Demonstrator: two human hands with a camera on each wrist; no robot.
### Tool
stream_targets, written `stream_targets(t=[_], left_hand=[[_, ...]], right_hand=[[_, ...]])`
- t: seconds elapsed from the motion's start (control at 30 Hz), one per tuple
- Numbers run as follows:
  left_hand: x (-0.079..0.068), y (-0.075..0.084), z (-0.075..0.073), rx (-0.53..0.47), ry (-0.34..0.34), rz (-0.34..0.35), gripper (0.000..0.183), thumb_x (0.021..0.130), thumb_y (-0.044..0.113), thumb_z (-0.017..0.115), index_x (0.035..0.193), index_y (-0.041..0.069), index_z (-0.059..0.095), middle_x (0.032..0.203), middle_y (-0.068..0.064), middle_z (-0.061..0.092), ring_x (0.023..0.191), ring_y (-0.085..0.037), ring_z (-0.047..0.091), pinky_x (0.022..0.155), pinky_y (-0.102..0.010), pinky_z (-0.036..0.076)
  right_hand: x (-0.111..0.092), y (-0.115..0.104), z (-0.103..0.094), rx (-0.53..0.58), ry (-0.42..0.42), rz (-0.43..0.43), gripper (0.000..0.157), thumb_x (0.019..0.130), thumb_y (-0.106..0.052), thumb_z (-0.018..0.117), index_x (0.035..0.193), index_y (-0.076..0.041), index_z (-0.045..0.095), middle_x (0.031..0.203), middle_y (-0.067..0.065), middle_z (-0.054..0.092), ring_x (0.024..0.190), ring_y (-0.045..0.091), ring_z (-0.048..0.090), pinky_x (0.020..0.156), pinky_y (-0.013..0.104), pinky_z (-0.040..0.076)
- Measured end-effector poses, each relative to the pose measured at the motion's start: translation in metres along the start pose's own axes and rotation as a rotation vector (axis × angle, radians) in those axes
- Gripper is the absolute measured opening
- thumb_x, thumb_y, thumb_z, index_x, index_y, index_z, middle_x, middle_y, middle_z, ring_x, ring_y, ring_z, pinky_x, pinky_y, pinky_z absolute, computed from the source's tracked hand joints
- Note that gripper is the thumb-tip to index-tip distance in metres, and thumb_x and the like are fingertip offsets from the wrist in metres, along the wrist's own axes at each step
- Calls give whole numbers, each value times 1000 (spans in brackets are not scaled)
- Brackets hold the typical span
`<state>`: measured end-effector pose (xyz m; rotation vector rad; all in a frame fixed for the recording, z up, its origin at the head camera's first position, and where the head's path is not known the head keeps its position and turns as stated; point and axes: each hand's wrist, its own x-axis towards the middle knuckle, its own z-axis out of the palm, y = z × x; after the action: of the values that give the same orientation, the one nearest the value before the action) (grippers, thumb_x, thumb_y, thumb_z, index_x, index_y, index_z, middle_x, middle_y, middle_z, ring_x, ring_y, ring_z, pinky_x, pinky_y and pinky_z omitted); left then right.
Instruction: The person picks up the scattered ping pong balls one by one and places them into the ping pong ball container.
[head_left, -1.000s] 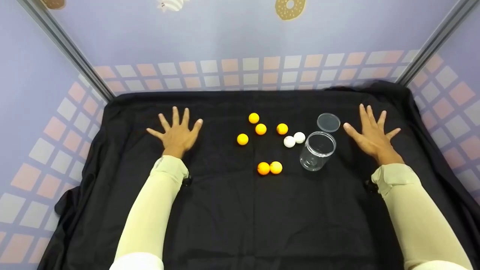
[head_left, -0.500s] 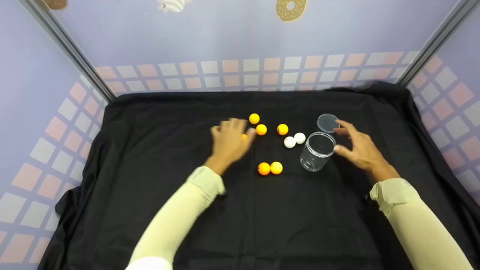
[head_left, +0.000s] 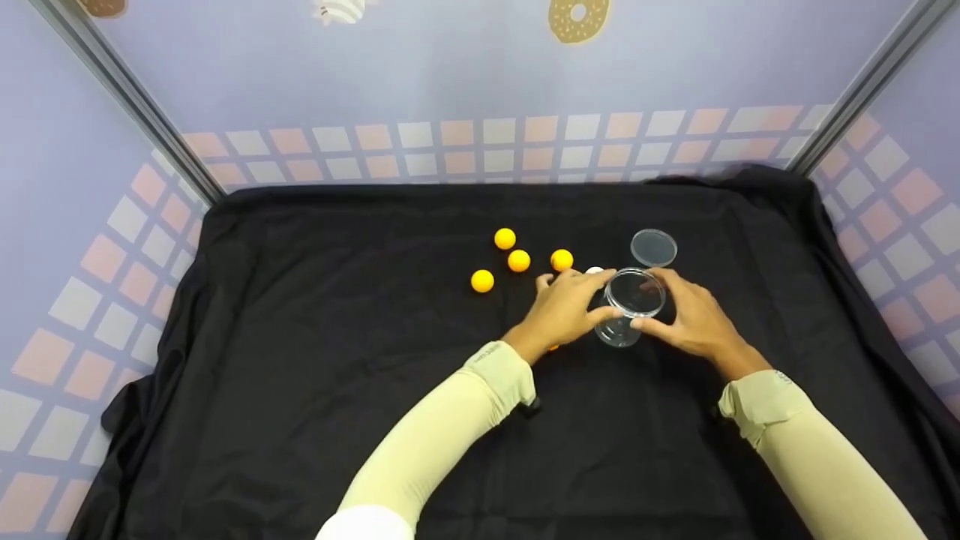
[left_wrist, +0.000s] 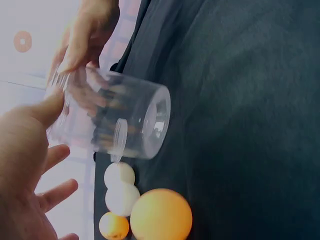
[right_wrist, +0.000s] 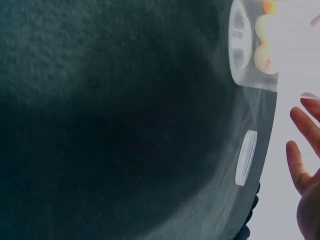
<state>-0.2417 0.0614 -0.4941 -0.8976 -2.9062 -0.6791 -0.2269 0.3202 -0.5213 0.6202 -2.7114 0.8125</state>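
A clear plastic jar point(head_left: 618, 334) stands upright and uncovered on the black cloth, between both hands. My left hand point(head_left: 562, 306) holds its rim from the left with thumb and index finger, the other fingers spread away. From the opposite side, my right hand point(head_left: 694, 315) grips the rim between thumb and fingers. Two white table tennis balls point(left_wrist: 122, 199) lie beside the jar, mostly covered by the left hand in the head view. An orange table tennis ball point(left_wrist: 161, 215) lies close under the left hand. Behind the jar lies its round clear lid point(head_left: 654, 248).
Several more orange balls, among them one orange ball point(head_left: 482, 281) at the left, lie loose left of the jar. Black cloth point(head_left: 337, 337) covers the table, with patterned wall panels point(head_left: 480, 67) rising at the back and both sides.
The left hand has swept right from the far left, over the orange balls, to the jar. The right hand has moved left from beside the jar onto its rim.
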Motion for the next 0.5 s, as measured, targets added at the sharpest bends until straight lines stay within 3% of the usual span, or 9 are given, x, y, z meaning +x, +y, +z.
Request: stream_targets(t=[0.2, 0.5], left_hand=[[-5, 4, 0, -11, 13, 3, 63, 94, 58, 63, 151, 34, 48, 145, 13, 60, 121, -16, 56, 103, -53, 35], [-26, 12, -12, -2, 62, 50, 64, 92, 61, 63, 149, 34, 51, 143, 13, 62, 120, -18, 56, 104, -56, 35]], right_hand=[[-4, -6, 3, -8, 18, -17, 83, 72, -42, 91, 140, -11, 54, 122, 12, 70, 105, 34, 68, 90, 55, 51], [-14, -23, -5, -61, 72, -88, 86, 64, -49, 92, 134, -10, 57, 107, 8, 73, 89, 31, 67, 80, 52, 48]])
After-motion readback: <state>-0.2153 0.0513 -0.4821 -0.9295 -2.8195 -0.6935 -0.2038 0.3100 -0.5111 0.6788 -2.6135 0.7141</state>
